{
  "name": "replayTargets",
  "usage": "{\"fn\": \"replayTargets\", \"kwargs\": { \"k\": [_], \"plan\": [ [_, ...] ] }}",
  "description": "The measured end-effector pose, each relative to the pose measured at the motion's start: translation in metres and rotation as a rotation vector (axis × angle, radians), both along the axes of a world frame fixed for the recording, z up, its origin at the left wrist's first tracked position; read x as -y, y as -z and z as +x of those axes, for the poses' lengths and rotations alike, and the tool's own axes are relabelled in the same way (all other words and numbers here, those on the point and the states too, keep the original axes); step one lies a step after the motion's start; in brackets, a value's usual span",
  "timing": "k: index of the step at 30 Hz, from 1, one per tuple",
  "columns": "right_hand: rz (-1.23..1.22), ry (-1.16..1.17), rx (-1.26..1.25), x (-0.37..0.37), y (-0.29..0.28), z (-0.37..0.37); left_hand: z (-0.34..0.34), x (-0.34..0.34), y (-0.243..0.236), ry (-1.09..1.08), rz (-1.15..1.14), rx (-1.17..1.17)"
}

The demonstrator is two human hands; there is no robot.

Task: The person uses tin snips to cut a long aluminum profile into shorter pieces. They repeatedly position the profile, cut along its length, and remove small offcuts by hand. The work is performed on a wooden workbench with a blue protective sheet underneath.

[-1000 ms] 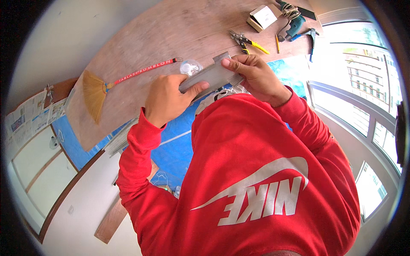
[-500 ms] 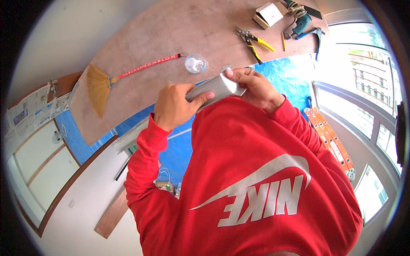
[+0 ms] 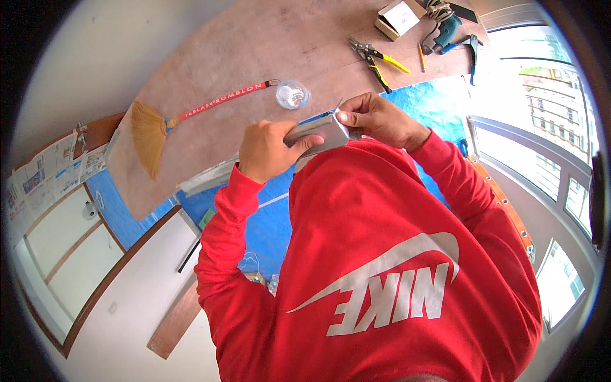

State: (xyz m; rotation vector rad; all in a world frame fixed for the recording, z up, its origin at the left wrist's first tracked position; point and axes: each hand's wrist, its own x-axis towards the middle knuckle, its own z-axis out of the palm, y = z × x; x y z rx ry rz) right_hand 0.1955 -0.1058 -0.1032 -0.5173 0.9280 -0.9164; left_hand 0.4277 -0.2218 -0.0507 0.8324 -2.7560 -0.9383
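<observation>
A long silver metal channel (image 3: 326, 134) lies across in front of my chest, its far part running off to the left behind my sleeve. My left hand (image 3: 268, 150) is wrapped round it a little way from its right end, with the thumb along the near face. At that right end my right hand (image 3: 384, 123) pinches the edge between thumb and fingers, beside a bent corner of metal. On the table just beyond the channel stands a clear round plastic tub (image 3: 293, 95) with small pale pieces inside that I cannot make out.
The wooden table (image 3: 223, 57) holds a straw broom (image 3: 148, 135), tin snips (image 3: 372, 60) with yellow and black handles, a pencil (image 3: 421, 58), a small box (image 3: 399, 20), a teal power tool (image 3: 448, 32) and a rivet gun (image 3: 471, 51). Blue sheeting (image 3: 264, 219) covers the floor; an orange ladder (image 3: 506, 204) lies right.
The channel has rolled, so its end and upper edge now face me more. My right hand has shifted its pinch at the end, its fingers more curled. My left hand keeps its hold.
</observation>
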Motion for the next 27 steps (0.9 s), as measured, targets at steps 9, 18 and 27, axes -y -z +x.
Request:
{"fn": "replayTargets", "kwargs": {
  "k": [9,18,27],
  "plan": [
    [-0.316,-0.046,-0.645,0.024,-0.028,-0.009,-0.001,0.008,0.000,-0.094,-0.026,0.051],
    [-0.088,0.083,-0.297,0.008,-0.036,0.005,0.010,-0.002,-0.011,-0.126,0.016,0.145],
    [0.121,0.144,0.728,-0.007,-0.014,0.035,0.012,-0.001,-0.008,-0.040,0.190,-0.219]
  ]
}}
